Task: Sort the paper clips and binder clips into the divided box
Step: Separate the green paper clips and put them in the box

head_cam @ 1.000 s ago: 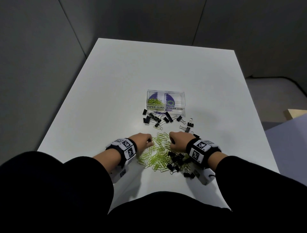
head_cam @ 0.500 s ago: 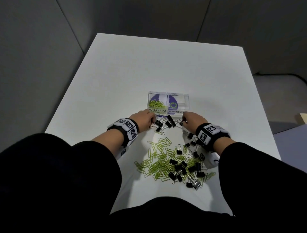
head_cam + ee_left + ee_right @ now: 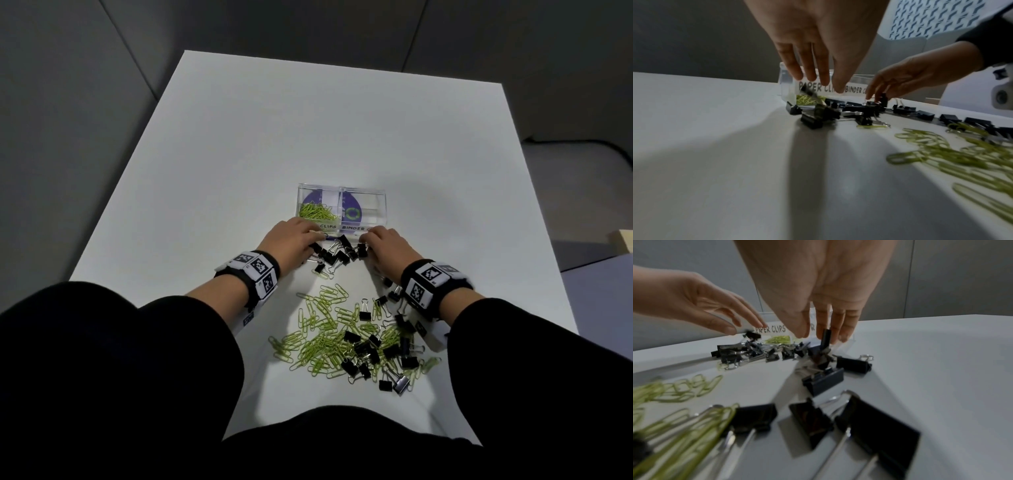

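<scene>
A clear divided box (image 3: 363, 195) stands mid-table; its left cell, labelled PAPER CLIPS, holds green paper clips (image 3: 317, 212), and the BINDER CLIPS cell looks bare. Several black binder clips (image 3: 337, 255) lie against its front. My left hand (image 3: 317, 234) reaches down at the left of this cluster, fingertips and thumb around a raised binder clip (image 3: 753, 335). My right hand (image 3: 368, 238) is at the cluster's right end and pinches an upright binder clip (image 3: 826, 337) between thumb and fingers. Both wrist views are blurred.
A mixed pile of green paper clips and black binder clips (image 3: 352, 339) is spread on the white table (image 3: 239, 137) between my forearms, near the front edge. A trail of binder clips (image 3: 388, 301) runs under my right wrist. Grey floor surrounds the table.
Both hands have moved from the near pile forward to the binder clips at the box's front. The cluster there now sits more tightly between the hands.
</scene>
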### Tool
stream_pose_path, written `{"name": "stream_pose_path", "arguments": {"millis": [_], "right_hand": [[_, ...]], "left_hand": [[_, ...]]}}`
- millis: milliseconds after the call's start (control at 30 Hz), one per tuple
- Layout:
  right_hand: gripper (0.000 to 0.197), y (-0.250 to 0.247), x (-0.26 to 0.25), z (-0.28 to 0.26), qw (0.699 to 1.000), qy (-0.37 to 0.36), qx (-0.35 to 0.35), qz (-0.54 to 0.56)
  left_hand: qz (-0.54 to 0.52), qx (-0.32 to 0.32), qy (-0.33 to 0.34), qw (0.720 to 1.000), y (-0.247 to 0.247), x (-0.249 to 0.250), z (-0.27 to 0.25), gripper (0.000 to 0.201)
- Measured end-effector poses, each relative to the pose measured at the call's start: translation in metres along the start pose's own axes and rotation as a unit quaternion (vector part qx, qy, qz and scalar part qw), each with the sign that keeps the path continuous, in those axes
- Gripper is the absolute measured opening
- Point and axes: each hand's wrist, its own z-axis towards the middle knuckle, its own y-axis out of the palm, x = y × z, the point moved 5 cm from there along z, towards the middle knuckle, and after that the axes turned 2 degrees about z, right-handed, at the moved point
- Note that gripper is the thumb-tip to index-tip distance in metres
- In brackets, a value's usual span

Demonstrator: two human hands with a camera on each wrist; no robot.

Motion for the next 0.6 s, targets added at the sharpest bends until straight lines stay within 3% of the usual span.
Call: {"name": "stream_pose_path", "arguments": {"millis": [100,167,300,433,600], "right_hand": [[0.043,-0.007,-0.005,-0.013,0.999,-0.026,0.034,-0.024],[0.039,-0.009,-0.009,-0.027,0.998,-0.034,0.046,-0.028],[0.024,0.004,-0.013,-0.061,0.999,-0.011,-0.002,-0.035],[0.023,0.022,-0.018,-0.096,0.998,-0.001,-0.048,-0.050],[0.023,0.039,-0.028,-0.109,0.998,-0.022,-0.005,-0.061]], "left_hand": [[0.015,0.007,0.058,0.998,0.005,0.018,-0.012,0.028],[0.009,-0.032,0.087,0.996,0.015,0.031,-0.024,0.028],[0.041,-0.046,0.124,0.990,0.029,0.049,-0.045,0.032],[0.073,-0.098,0.079,0.989,0.043,0.049,-0.060,0.049],[0.097,-0.122,0.035,0.987,0.050,0.048,-0.071,0.064]]}}
